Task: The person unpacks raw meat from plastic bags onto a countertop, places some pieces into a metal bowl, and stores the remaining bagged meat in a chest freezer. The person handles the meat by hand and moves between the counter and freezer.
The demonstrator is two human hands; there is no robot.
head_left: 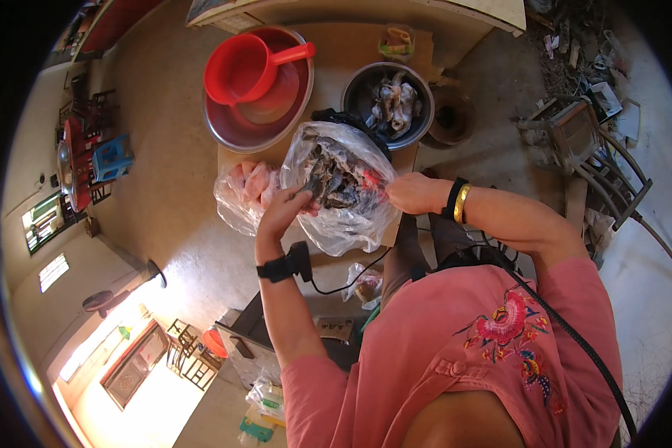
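Observation:
A clear plastic bag (pixel 344 229) lies spread on the table, holding dark, greyish pieces that look like fish or meat (pixel 333 176). My left hand (pixel 291 208) is at the bag's left side, its fingers around a dark piece. At the right side, my right hand (pixel 411 192) is closed on the bag's edge, close to something red inside. Left of the bag is a second clear bag with pale pink raw meat (pixel 255 182). Behind it, a steel bowl (pixel 427 89) holds greyish pieces (pixel 395 106), with a black plastic bag (pixel 350 119) between bowl and clear bag.
A red dipper (pixel 238 70) rests in a large metal basin (pixel 257 147) at the back left. Behind the steel bowl stands a small clear container (pixel 396 45). A brown pot (pixel 453 117) is beyond the table's right edge. A black cable (pixel 341 290) runs from my left wrist.

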